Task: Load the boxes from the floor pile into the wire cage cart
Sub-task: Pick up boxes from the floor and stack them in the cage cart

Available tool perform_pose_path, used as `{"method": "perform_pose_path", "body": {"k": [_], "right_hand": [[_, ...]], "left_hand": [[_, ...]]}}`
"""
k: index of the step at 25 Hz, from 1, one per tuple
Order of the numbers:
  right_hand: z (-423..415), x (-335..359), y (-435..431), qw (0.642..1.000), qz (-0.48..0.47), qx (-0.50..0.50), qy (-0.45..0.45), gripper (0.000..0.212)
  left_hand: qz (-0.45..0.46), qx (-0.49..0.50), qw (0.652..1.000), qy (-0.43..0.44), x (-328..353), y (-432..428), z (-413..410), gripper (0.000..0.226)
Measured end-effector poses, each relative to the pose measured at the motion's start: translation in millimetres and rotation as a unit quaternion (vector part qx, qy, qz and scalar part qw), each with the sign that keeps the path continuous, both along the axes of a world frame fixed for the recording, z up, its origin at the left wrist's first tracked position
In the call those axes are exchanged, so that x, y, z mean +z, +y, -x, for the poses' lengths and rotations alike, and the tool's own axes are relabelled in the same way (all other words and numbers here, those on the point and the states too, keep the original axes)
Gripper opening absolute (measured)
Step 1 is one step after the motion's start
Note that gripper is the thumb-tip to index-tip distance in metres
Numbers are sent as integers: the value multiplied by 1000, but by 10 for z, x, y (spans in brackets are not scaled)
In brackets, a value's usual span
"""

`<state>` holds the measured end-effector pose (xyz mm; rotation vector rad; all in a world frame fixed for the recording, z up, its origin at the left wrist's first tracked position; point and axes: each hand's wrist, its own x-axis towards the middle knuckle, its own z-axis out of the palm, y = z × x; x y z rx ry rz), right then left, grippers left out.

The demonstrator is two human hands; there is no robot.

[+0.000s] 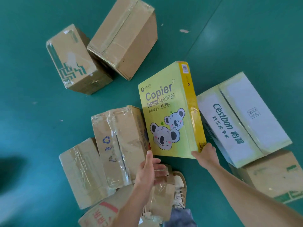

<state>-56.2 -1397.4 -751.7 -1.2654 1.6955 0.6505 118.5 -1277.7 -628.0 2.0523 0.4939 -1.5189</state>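
A yellow-green "Copier" paper box (170, 110) with koala drawings stands tilted on the green floor in the middle of the pile. My right hand (205, 153) grips its near right corner, thumb on the printed face and fingers round the yellow side. My left hand (148, 169) is at the box's near left corner with fingers relaxed and the thumb tip at the edge. The wire cage cart is out of view.
A white "Cestbon" box (242, 117) lies right of the Copier box, with a brown box (270, 174) nearer. Taped brown boxes (118, 141) (82, 171) sit to the left. Two more brown boxes (124, 38) (72, 59) stand farther away. My shoe (180, 189) is below.
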Motion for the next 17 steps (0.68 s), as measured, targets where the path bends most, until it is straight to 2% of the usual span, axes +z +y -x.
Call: {"method": "perform_pose_path", "body": {"k": [3, 8, 11, 13, 17], "right_hand": [[-93, 197, 60, 999, 34, 18, -27, 69], [-340, 932, -37, 984, 112, -58, -122, 55], [-412, 1661, -46, 975, 158, -67, -144, 52], [-391, 2160, 53, 969, 193, -67, -136, 58], [-370, 3225, 510, 940, 263, -124, -178, 60]], "left_hand": [[-2, 6, 1000, -1, 72, -30, -33, 57], [27, 36, 999, -7, 568, -95, -199, 54], [66, 62, 995, -29, 1143, 43, -445, 50], [96, 77, 991, -47, 1512, 216, -605, 49], [151, 92, 981, -75, 2309, 814, -892, 48]]}}
